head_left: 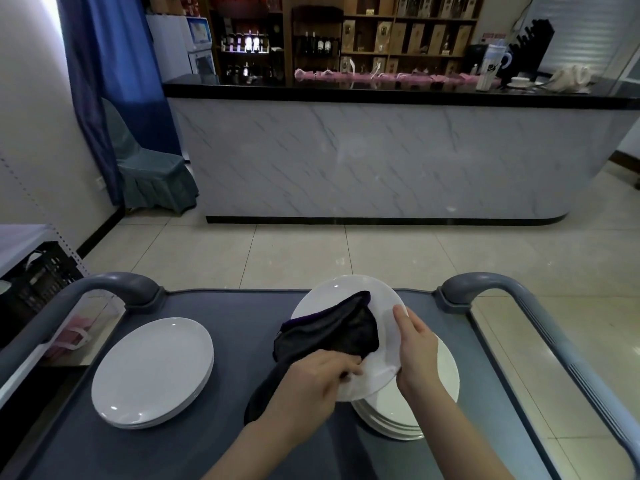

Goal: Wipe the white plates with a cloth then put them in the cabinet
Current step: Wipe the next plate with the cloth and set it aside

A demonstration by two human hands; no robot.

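Above the near right part of the grey cart (242, 317), one white plate (325, 289) is held tilted, its face turned toward the camera. It is gripped at its right rim by the right hand (417, 344), with the thumb laid on the face and the fingers hidden behind. A dark cloth (332, 330) is bunched in the curled fingers of the left hand (311, 379) and pressed against the lower part of the plate's face, while its loose tail hangs down toward the cart top. The wiping step is judged to be in hand. It would be done well if the cloth were spread flatter under the fingers, swept across the whole face out to the rim, and the plate then turned so that the back is also covered. The rim should be held firmly, since a slip would drop the plate onto the stack below. As for counts, one plate is held and one cloth is in use. Two stacks are seen on the cart: the right stack (415, 407) directly under the held plate, with several rims showing, and the left stack (152, 372) on the cart's left half, with at least two rims showing. Exact numbers cannot be told. Two curved handles (114, 285) stand at the cart's far corners. No cabinet for the plates can be made out with certainty.
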